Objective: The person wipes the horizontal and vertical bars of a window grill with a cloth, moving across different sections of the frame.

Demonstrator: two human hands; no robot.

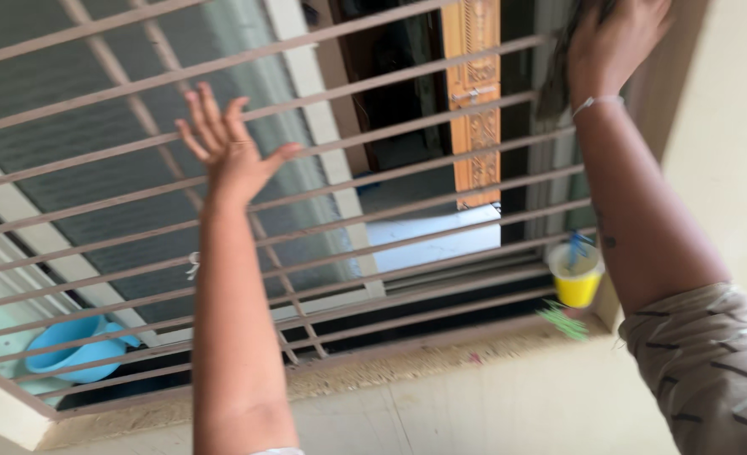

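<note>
Setting: window opening in a pale wall, seen from inside, with a speckled stone sill (407,371) along the bottom.
Grille: metal bars (331,181) run across the whole opening, slanted in this view, with a few crossing bars behind them.
Left hand: the left hand (232,150) is raised with the fingers spread wide and the palm facing the bars; it grips nothing and sits just in front of the grille, whether it touches a bar I cannot tell.
Right hand: the right hand (614,38) is up at the top right corner of the grille, pressed against a dark cloth (559,67) that hangs down along the bars; the picture is blurred and cut off there, so I cannot tell how firmly the fingers close on it.
Wrist: a thin white band (597,102) circles the right wrist.
Sleeve: a grey patterned sleeve (711,362) covers the right upper arm.
Sill corner: a yellow cup (576,276) stands at the right end, with something green (563,320) lying beside it.
Outside: a carved wooden door (475,101) shows through the bars, and a blue plastic tub (78,347) sits low on the left.
</note>
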